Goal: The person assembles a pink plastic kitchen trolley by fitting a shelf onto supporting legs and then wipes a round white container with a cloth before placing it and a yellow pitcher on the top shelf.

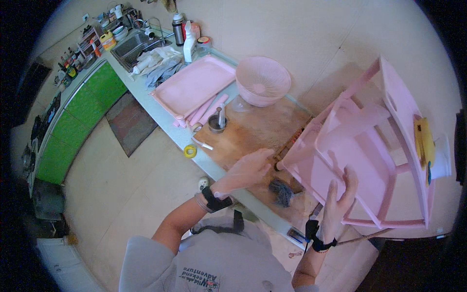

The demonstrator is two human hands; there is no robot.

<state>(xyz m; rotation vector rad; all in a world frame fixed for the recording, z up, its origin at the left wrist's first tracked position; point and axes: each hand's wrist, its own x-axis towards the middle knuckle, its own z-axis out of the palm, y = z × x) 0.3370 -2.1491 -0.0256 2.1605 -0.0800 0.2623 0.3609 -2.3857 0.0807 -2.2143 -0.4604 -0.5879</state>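
A pink plastic shelf rack (357, 151) lies tipped on its side at the right end of the counter, its shelf facing me. My right hand (340, 202) rests at the rack's lower rail, fingers spread apart. Over the brown board (238, 141), my left hand (248, 170) reaches toward a leg end of the rack. Its fingers are stretched out, with nothing visible in them, and a small gap shows before the leg. A dark grey-blue cloth or scrubber (281, 192) lies on the board between my hands.
A pink tray (194, 85), pink tubes (206, 109) and a pink basket (262, 80) stand farther back. Nearer are a metal cup (217, 123) and yellow tape roll (190, 151). The sink (134, 48) is far left; a yellow object (424, 146) adjoins the rack's right side.
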